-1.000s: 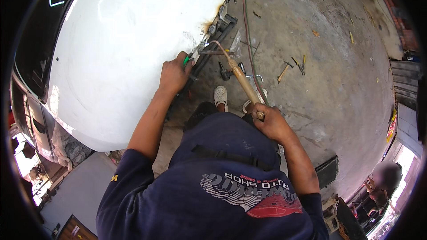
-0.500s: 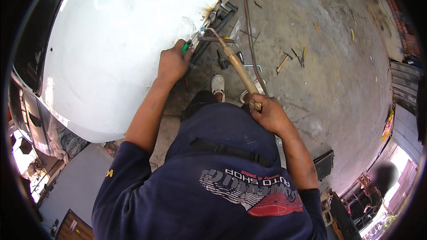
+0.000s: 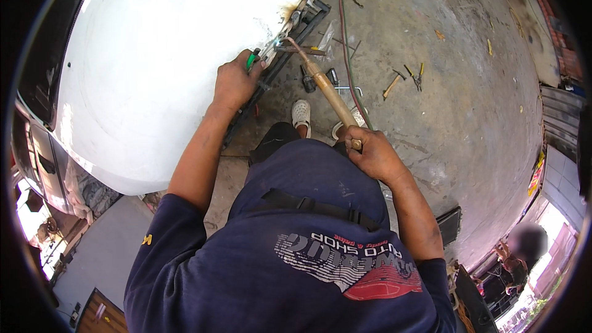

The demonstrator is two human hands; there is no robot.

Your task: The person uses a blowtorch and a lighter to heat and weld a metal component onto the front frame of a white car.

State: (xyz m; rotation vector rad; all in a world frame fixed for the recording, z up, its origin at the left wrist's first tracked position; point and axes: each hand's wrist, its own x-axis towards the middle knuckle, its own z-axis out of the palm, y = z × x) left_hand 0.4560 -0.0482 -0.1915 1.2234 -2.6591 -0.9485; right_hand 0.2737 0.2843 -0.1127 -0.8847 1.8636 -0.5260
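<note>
The white car panel occupies the upper left, its scorched edge running diagonally toward the top centre. The brass-coloured torch extends from this edge, bent tip foremost, to the right hand, which is closed firmly around the handle's rear end. The left hand, positioned at the same edge, has fingers curled and closed on a small green object, near the bright glow beside the torch tip.

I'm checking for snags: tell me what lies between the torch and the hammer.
The head view shows red and green hoses, a bent silver bar and a dark tool between torch and hammer.
</note>
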